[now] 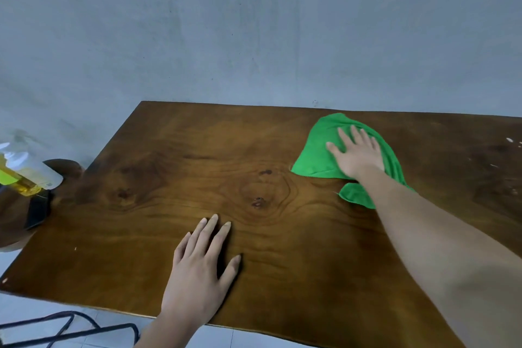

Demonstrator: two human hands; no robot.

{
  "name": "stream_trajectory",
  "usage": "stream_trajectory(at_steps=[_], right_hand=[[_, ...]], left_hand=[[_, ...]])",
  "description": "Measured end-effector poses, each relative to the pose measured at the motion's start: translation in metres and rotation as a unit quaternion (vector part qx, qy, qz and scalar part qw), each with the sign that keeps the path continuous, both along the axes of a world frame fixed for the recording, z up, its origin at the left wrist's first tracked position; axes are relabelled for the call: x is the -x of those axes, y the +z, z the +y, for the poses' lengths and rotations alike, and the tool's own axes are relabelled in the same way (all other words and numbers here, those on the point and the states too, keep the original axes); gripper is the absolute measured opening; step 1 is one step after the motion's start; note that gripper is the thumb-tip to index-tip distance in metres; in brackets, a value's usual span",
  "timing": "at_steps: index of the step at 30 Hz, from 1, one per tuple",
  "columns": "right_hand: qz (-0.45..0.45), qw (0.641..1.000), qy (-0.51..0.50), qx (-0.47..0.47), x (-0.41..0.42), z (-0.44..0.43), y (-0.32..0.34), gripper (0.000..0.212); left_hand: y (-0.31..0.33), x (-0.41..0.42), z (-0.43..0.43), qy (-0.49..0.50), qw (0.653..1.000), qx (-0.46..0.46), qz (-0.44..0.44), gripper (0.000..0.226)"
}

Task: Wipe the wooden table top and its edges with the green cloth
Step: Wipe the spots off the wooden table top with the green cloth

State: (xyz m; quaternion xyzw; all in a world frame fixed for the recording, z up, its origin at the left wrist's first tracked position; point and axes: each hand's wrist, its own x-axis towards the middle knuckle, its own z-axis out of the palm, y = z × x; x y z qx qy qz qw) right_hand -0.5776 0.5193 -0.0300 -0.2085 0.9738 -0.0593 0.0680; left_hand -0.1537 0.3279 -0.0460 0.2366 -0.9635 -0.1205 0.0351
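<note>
The wooden table top (175, 167) fills the lower half of the view, dark brown with knots and grain. A green cloth (320, 150) lies spread on its far right part, near the back edge. My right hand (356, 154) presses flat on the cloth with fingers spread, the forearm reaching in from the lower right. My left hand (202, 265) rests flat on the bare wood near the front edge, fingers apart, holding nothing.
A spray bottle (24, 171) with yellow liquid stands on a small wooden stand at the left, beside a dark flat object (38, 210). A grey wall (254, 22) backs the table. Black cables (65, 328) lie on the tiled floor at the lower left. White specks (509, 141) mark the far right.
</note>
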Motion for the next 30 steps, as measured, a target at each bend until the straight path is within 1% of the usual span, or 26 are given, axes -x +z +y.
stream_trajectory(at_steps=[3,5,6,10,13,16,18,21,23,26,30], right_hand=[[-0.017,0.997,-0.072,0.000,-0.003,0.009,-0.002,0.085],[-0.016,0.996,-0.083,-0.007,-0.021,-0.004,-0.002,0.084],[-0.012,0.997,-0.070,-0.014,-0.035,-0.013,-0.001,0.084],[-0.010,0.997,0.070,-0.033,-0.119,-0.053,0.001,0.081],[-0.021,0.982,0.186,-0.028,-0.192,-0.068,0.000,0.080],[-0.021,0.963,0.269,-0.015,-0.241,-0.049,-0.002,0.078],[-0.019,0.957,0.290,-0.005,-0.255,-0.023,-0.005,0.076],[-0.020,0.965,0.262,0.016,-0.256,0.024,-0.009,0.074],[-0.024,0.974,0.222,0.024,-0.251,0.057,-0.009,0.073],[-0.019,0.986,0.166,0.019,-0.245,0.106,-0.008,0.072],[-0.012,0.994,0.108,0.009,-0.235,0.163,-0.009,0.071]], left_hand=[[0.002,0.001,0.002,0.002,1.000,0.004,-0.006,0.083],[0.003,0.001,0.003,0.001,1.000,0.007,-0.002,0.083],[0.002,0.001,0.003,0.000,1.000,0.008,-0.001,0.083],[0.002,0.001,0.002,-0.002,1.000,0.012,-0.001,0.082],[0.000,0.000,0.000,-0.010,1.000,0.010,0.007,0.079],[-0.003,-0.001,-0.001,-0.013,1.000,0.012,0.006,0.077],[-0.004,-0.001,-0.001,-0.013,1.000,0.017,-0.001,0.077],[-0.001,0.004,0.003,-0.020,1.000,0.012,0.007,0.081],[0.006,0.012,0.013,-0.032,0.999,-0.003,0.027,0.076],[0.017,0.028,0.036,-0.064,0.997,-0.011,0.041,0.071],[0.023,0.051,0.068,-0.099,0.994,-0.024,0.048,0.072]])
